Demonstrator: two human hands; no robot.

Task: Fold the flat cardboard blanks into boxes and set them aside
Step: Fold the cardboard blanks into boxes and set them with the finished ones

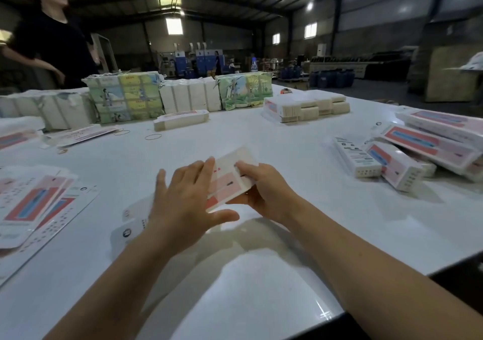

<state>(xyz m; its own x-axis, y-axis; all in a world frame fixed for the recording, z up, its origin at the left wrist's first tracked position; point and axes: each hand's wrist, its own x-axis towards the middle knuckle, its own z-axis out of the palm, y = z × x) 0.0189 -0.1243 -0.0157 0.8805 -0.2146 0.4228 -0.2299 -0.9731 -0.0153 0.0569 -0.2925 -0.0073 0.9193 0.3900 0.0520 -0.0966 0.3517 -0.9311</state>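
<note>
Head view: a pink-and-white printed cardboard blank [230,180], partly folded, is held just above the glossy white table [261,274] at its centre. It is gripped by the right hand [264,188], thumb on top and fingers curled beneath its right end, while the left hand [183,203] is laid across its left part with fingers straight and spread. The blank's lower left stretch is hidden behind that left hand. To the left, a fanned heap of flat pink-and-white blanks [39,206] is seen lying on the table; to the right, a pile of finished pink-and-white boxes [407,156] is stacked loosely. Farther back, a low beige stack of bundled blanks [308,108] and a row of wrapped green-and-white paper bundles [125,99] are ranged across the table, with thin rubber bands [153,136] lying between. A person in a dark top [52,41] is standing at the far left.
</note>
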